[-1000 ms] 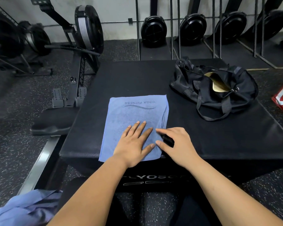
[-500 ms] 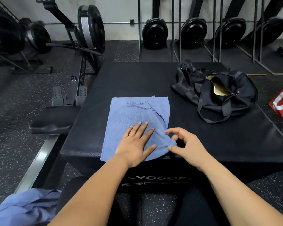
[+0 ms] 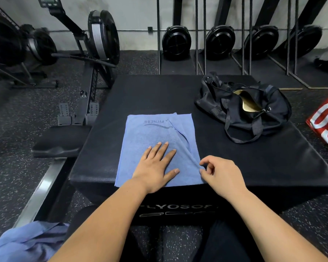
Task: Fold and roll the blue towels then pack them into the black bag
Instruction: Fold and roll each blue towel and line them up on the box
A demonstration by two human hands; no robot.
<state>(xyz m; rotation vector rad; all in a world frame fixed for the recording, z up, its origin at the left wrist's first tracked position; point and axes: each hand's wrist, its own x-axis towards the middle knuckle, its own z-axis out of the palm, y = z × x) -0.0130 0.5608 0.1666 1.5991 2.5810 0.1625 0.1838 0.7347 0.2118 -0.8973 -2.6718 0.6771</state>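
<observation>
One blue towel [image 3: 151, 137], a soft, napped rectangle, lies flat on the black padded box [image 3: 254, 167] close to its near edge. Dark lettering is printed at the far end. The towel's right-hand strip is lapped over the main layer, with a slanting crease running toward the near right corner.

Box top: matte, leather-like skin, squared corners.

Left hand [image 3: 153, 167]: palm down, fingers straight and slightly spread, pressing the towel's near half flat.

Right hand [image 3: 223, 174]: fingers curled, thumb and forefinger pinching the towel's right edge just above the near corner. The cloth is lifted a little at the pinch. The hands sit near each other, not touching.

Black bag [image 3: 257, 114]: limp woven fabric, slumped on the far right of the box, zip gaping over a tan lining, webbing straps trailing. Well apart from both hands and the towel.

Second blue towel [image 3: 27, 241]: crumpled at lower left, below box level.

Speckled rubber floor [image 3: 17, 148].
</observation>
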